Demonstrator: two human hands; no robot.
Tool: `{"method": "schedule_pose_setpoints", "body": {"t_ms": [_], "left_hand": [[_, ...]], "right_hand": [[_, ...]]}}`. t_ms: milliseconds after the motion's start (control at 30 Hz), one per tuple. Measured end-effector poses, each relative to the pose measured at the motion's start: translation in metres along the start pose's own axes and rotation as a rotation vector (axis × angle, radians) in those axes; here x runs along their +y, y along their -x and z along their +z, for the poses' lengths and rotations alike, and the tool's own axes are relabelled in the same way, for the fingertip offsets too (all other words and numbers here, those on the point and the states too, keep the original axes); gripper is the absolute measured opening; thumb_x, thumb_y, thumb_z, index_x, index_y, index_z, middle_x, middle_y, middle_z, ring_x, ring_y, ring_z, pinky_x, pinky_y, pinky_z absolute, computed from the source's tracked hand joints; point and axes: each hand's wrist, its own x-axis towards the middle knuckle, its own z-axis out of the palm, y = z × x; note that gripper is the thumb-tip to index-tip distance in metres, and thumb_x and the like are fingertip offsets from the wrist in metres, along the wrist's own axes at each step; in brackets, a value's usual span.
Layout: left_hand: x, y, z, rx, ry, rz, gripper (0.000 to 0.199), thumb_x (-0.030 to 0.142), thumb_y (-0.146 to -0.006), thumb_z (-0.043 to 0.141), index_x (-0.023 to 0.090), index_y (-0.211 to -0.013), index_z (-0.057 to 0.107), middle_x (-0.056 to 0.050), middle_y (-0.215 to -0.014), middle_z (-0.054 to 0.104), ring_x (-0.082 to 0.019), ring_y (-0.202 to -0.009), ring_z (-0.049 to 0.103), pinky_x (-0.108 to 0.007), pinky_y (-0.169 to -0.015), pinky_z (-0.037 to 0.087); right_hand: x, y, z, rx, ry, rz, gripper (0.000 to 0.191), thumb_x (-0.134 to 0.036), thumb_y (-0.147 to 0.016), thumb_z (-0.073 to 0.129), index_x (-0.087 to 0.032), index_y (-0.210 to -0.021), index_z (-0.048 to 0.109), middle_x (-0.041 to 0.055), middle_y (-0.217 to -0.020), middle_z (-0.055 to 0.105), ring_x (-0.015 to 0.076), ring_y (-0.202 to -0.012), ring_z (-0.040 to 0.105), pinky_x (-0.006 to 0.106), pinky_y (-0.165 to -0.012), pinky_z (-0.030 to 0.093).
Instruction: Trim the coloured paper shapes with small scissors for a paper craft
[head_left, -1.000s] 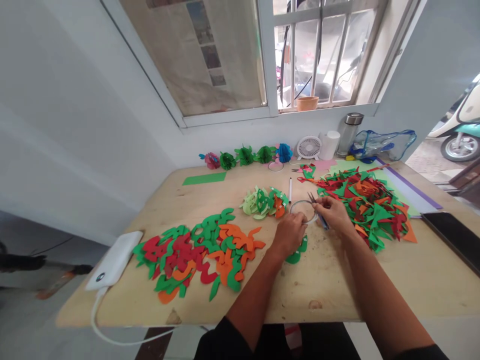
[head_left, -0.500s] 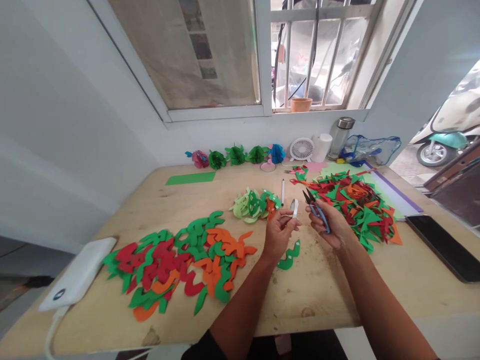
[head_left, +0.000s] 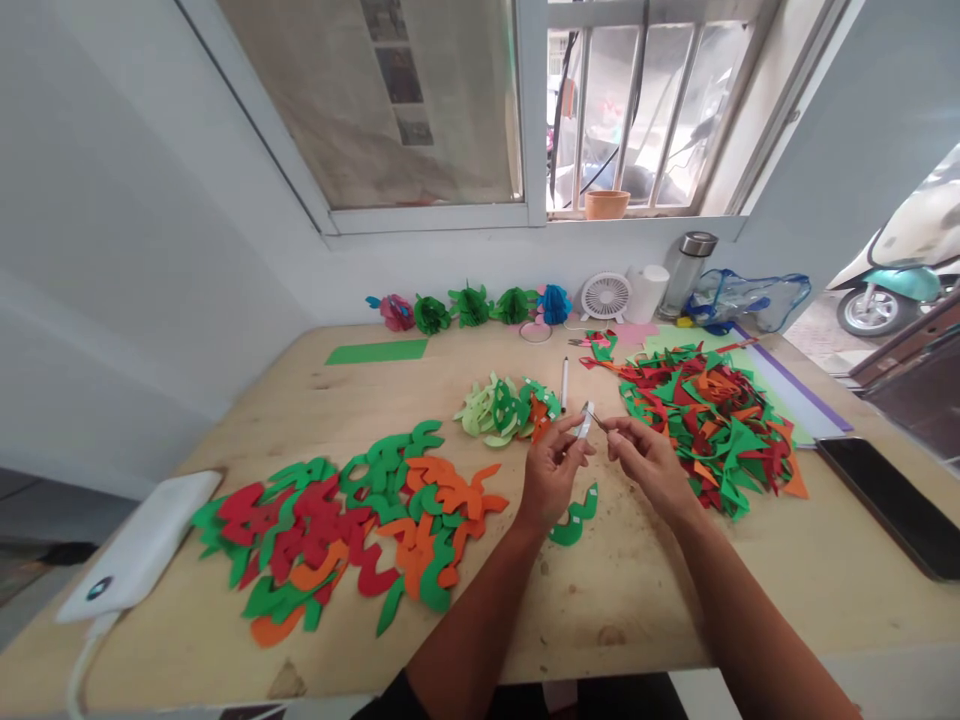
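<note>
My left hand (head_left: pixel 552 468) pinches a narrow roll of white tape (head_left: pixel 586 421), held up off the table. Close on its right, my right hand (head_left: pixel 651 468) is closed round small thread snips (head_left: pixel 598 421). Their blades point at the tape, and my fingers hide most of the blue handles; I cannot tell whether the blades touch it. Below the hands a curved green paper cut-out (head_left: pixel 571 528) with small white tape bits lies on the table. Beyond my left hand sits a heap of light and dark green cut-outs (head_left: pixel 501 408), some with white bits.
Red, green and orange cut-outs (head_left: pixel 322 530) spread over the left side. At right lie a pile of paper scraps (head_left: pixel 720 425) and a black phone (head_left: pixel 889 505). A white pen (head_left: pixel 565 385), small fan (head_left: pixel 606 297), glass bottle (head_left: pixel 688 275) and power bank (head_left: pixel 142 545) are also there.
My right hand has brought the snips left and turned them, so the blades now meet or nearly meet the tape. My left hand keeps the roll, turned slightly. The view has shifted a little.
</note>
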Motion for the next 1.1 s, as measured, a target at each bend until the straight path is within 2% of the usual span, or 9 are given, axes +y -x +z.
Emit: {"method": "schedule_pose_setpoints", "body": {"t_ms": [133, 300, 667, 900, 1100], "left_hand": [[-0.0045, -0.0008, -0.0013, -0.012, -0.011, -0.003, 0.034, 0.028, -0.078, 0.059, 0.017, -0.111, 0.062, -0.003, -0.073, 0.067, -0.011, -0.062, 0.059, -0.022, -0.059, 0.047], [-0.0048, -0.0006, -0.0016, 0.001, 0.003, -0.028, 0.037, 0.029, -0.078, 0.061, 0.017, -0.112, 0.061, -0.003, -0.073, 0.067, -0.01, -0.061, 0.058, -0.022, -0.061, 0.047], [-0.0004, -0.0001, -0.0027, -0.018, -0.058, -0.005, 0.033, 0.026, -0.079, 0.058, 0.018, -0.11, 0.064, -0.003, -0.075, 0.068, -0.01, -0.062, 0.058, -0.02, -0.057, 0.046], [-0.0014, 0.0006, -0.0029, -0.037, -0.057, -0.023, 0.036, 0.026, -0.078, 0.059, 0.017, -0.113, 0.062, -0.003, -0.075, 0.068, -0.01, -0.061, 0.057, -0.02, -0.057, 0.046], [-0.0023, 0.0007, -0.0032, -0.044, -0.062, -0.033, 0.036, 0.028, -0.077, 0.059, 0.018, -0.112, 0.064, -0.003, -0.073, 0.067, -0.01, -0.06, 0.056, -0.02, -0.056, 0.045]], "right_hand": [[-0.0009, 0.0016, -0.0016, -0.022, 0.084, -0.023, 0.032, -0.043, -0.081, 0.052, -0.017, -0.096, 0.062, -0.0015, -0.06, 0.052, 0.011, -0.053, 0.044, 0.023, -0.048, 0.032], [-0.0031, 0.003, -0.0014, -0.037, 0.086, -0.037, 0.03, -0.044, -0.08, 0.053, -0.019, -0.092, 0.063, -0.0012, -0.06, 0.052, 0.0126, -0.055, 0.045, 0.024, -0.049, 0.031], [-0.0042, 0.0031, -0.0014, -0.036, 0.05, -0.028, 0.031, -0.042, -0.082, 0.051, -0.018, -0.098, 0.063, -0.0025, -0.058, 0.051, 0.0105, -0.051, 0.042, 0.022, -0.047, 0.031], [-0.0059, 0.0028, 0.0003, -0.025, 0.011, 0.01, 0.03, -0.042, -0.08, 0.051, -0.017, -0.092, 0.063, -0.0034, -0.056, 0.048, 0.0091, -0.047, 0.037, 0.022, -0.044, 0.028], [-0.0033, 0.0029, 0.001, -0.017, 0.004, -0.013, 0.031, -0.043, -0.081, 0.05, -0.017, -0.092, 0.063, -0.0032, -0.055, 0.047, 0.0095, -0.047, 0.036, 0.023, -0.044, 0.026]]}}
